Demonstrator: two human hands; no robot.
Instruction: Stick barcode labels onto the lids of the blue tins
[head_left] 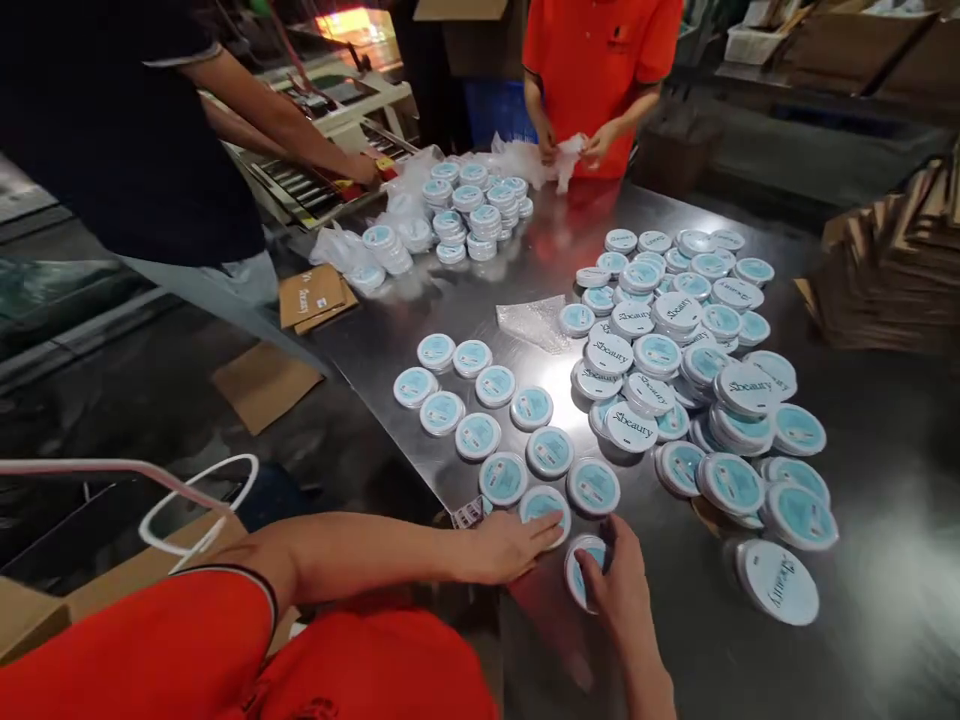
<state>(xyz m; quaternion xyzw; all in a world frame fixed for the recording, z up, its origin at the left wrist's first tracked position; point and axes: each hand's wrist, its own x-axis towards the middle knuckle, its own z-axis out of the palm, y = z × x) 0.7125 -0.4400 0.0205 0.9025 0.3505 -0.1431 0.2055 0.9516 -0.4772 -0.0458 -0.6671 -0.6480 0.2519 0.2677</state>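
Near the table's front edge, my right hand point(621, 580) grips a round, flat container point(581, 572) with a blue label, thumb on top and fingers around its far side. My left hand point(510, 545) lies with fingers stretched out over the edge of another round container point(545, 508). Beyond my hands, several more such containers point(502, 478) lie flat in close rows leading away to the left. A heap of similar round containers point(656, 355) spreads over the right of the table, some showing a white side printed "beauty".
On the metal table point(862, 640), a clear plastic piece point(532, 322) lies mid-table. Stacked containers point(472, 205) and plastic bags point(334, 247) stand at the far left. A co-worker in orange point(600, 80) handles plastic film opposite; another in dark clothing point(127, 130) stands left. Cardboard point(892, 260) is piled right.
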